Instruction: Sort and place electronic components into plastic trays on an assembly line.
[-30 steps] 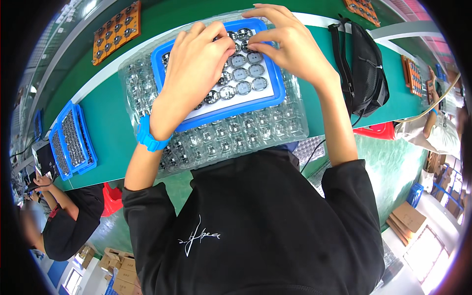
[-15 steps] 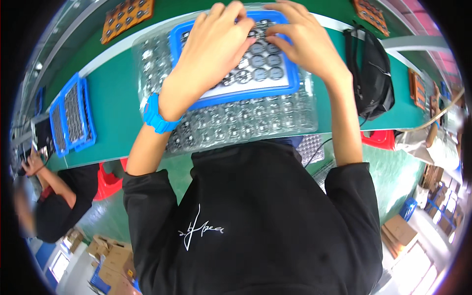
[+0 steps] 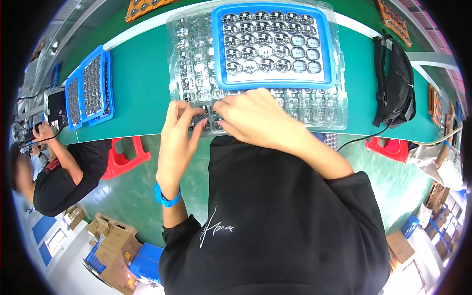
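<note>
A blue-rimmed tray (image 3: 331, 54) with a white bottom holds rows of small shiny, dark, rounded parts (image 3: 264, 38). It rests on a clear plastic blister tray (image 3: 307, 110) with many moulded pockets. At that tray's near left corner my left hand (image 3: 179, 132) curls its thumb and fingers around a dark rounded part in the pockets. Just to its right, my right hand (image 3: 258, 115) has its fingers bunched at the pockets, palm down. Its fingertips point toward the left hand, and what they hold, if anything, is hidden. A blue watch is on my left wrist.
On the green table (image 3: 140, 73), stacked blue trays (image 3: 109, 98) of parts stand at the left. A black backpack (image 3: 397, 83) lies at the right. Orange trays (image 3: 393, 22) sit beyond the far edge. Another person works at the left, near a red stool (image 3: 125, 160).
Both hands have left the blue-rimmed tray and come down to the near left corner of the clear tray. The camera view has shifted, and the parts in the blue tray are now uncovered.
</note>
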Motion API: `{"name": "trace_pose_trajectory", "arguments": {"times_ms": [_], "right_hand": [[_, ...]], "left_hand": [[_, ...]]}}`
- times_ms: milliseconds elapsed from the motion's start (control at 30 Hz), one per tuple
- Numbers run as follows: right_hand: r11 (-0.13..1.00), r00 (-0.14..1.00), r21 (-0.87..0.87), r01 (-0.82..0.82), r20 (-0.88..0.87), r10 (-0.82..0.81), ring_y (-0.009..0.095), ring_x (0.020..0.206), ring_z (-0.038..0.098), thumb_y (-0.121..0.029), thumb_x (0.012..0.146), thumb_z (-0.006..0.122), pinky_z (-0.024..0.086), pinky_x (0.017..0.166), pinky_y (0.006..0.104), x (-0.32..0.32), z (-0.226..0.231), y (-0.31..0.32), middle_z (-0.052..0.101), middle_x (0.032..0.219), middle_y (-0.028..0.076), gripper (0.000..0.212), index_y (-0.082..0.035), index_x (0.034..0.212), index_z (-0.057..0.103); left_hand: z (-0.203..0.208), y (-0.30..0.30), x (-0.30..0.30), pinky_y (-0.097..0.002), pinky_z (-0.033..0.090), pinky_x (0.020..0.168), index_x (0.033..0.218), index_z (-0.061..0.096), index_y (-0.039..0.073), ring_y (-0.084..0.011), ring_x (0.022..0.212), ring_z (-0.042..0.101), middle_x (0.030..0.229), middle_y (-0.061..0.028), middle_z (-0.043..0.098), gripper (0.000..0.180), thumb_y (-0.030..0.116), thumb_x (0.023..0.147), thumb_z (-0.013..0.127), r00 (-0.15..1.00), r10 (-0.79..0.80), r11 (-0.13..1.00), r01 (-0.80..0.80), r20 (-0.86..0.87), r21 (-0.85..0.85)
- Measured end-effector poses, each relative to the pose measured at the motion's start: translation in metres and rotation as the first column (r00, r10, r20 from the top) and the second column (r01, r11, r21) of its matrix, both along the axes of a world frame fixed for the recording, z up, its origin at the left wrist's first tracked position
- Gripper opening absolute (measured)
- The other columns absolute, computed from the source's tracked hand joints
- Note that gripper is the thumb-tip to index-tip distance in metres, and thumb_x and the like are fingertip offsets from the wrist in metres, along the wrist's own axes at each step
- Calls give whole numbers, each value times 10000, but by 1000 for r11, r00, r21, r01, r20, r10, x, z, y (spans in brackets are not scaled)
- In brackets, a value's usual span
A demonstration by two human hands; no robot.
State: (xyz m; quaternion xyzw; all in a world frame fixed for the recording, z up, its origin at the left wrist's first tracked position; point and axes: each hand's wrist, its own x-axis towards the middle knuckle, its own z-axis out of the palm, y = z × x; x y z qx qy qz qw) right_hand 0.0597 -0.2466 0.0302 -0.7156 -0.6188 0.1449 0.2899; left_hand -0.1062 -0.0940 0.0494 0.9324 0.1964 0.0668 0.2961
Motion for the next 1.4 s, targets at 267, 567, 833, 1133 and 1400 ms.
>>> {"name": "trace_pose_trajectory", "arguments": {"times_ms": [267,567,833,1133,1400], "right_hand": [[998,992,9,58,-114,-57,380,777,729,-173,937,738,535,632,485,4,6,3,733,841,124,136,-54,877,764],[899,919,281,336,108,-378,231,750,649,-50,827,863,515,660,353,152,32,-97,625,831,58,169,-47,994,837],[945,946,221,241,166,-279,234,765,667,-73,824,859,533,664,367,174,28,-92,635,861,55,153,-50,973,832],[958,952,148,247,145,-268,252,791,673,-87,826,856,540,683,377,179,31,-92,656,888,53,158,-57,979,829],[954,945,205,218,201,-259,234,861,642,-104,805,861,536,723,391,179,24,-88,627,879,38,145,-68,938,819]], "left_hand": [[25,7,19,-408,516,742,994,724,-13,-279,860,647,1012,-120,580,120,-28,897,793,999,-47,997,46,26,58],[41,-28,134,-363,494,745,1000,771,1,-243,869,607,966,-91,551,153,-6,867,848,919,-115,993,118,377,16],[13,-44,187,-397,484,749,996,766,18,-272,878,586,952,-78,576,129,32,883,827,858,-354,935,332,373,125],[4,-47,206,-430,500,763,945,752,23,-295,881,593,945,-76,578,94,57,877,808,856,-391,915,324,338,238],[8,-42,209,-433,500,796,935,754,26,-294,907,591,947,-72,579,96,40,857,808,859,-424,897,354,289,264]]}}
